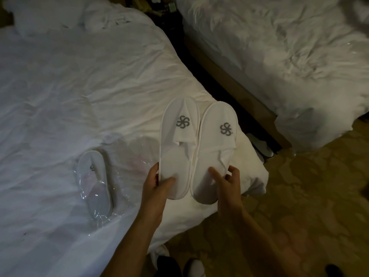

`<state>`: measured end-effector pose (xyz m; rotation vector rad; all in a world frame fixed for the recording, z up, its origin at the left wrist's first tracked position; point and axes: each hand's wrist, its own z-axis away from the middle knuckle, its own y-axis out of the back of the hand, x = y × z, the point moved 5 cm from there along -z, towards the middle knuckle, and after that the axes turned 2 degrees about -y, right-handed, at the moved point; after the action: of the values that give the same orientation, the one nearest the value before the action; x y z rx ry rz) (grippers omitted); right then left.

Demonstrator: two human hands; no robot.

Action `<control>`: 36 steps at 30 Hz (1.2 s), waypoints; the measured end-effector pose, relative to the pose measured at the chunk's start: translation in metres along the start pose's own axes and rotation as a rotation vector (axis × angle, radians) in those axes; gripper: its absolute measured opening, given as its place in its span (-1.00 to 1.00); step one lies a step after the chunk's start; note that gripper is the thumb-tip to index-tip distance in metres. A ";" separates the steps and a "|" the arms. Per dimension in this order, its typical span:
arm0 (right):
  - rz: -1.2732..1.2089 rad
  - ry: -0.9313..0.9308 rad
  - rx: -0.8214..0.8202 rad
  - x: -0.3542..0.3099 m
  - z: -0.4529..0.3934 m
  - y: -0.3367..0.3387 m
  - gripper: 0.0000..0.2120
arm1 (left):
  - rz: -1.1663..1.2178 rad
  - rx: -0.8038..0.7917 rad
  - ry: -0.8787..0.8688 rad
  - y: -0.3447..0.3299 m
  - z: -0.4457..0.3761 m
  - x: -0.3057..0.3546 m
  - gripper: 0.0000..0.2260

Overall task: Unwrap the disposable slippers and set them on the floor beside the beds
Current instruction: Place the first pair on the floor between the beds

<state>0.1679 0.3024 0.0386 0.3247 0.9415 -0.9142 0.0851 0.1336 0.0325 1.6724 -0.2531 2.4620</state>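
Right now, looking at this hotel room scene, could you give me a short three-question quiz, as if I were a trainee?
1. True or false: the left hand and the right hand each hold one unwrapped slipper, the left slipper and the right slipper.
2. Where does the wrapped pair lie?
A. on the carpet
B. on the near bed
C. on the far bed
3. Fill in: the wrapped pair sits in clear ____.

Key:
1. True; each hand grips a slipper by its heel end.
2. B.
3. Plastic; the slippers in it show through.
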 end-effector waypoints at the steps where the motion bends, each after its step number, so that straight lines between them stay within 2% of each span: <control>1: -0.014 -0.001 0.006 -0.003 -0.002 0.002 -0.67 | 0.036 -0.007 -0.002 -0.004 -0.002 0.003 -0.53; 8: -0.145 0.016 0.079 -0.028 -0.011 0.017 -0.69 | 0.153 0.059 -0.068 -0.039 -0.009 0.019 -0.63; 13: -0.196 0.019 0.102 -0.043 -0.014 0.030 -0.67 | 0.245 0.073 0.005 -0.068 -0.013 0.019 -0.79; 22: -0.257 0.011 0.116 -0.057 -0.027 0.047 -0.66 | 0.543 -0.060 0.169 -0.126 -0.010 0.015 -0.66; 28: -0.238 -0.044 0.178 -0.058 -0.040 0.053 -0.61 | 0.530 -0.152 0.190 -0.160 -0.012 0.015 -0.61; 32: -0.163 -0.032 0.216 -0.064 -0.062 0.056 -0.57 | 0.497 -0.183 0.273 -0.180 -0.028 0.011 -0.58; 36: -0.110 -0.052 0.205 -0.076 -0.095 0.057 -0.60 | 0.419 -0.168 0.216 -0.201 -0.059 0.015 -0.60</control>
<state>0.1407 0.4339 0.0380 0.4247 0.8259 -1.1179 0.0710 0.3432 0.0362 1.3834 -0.8311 2.7882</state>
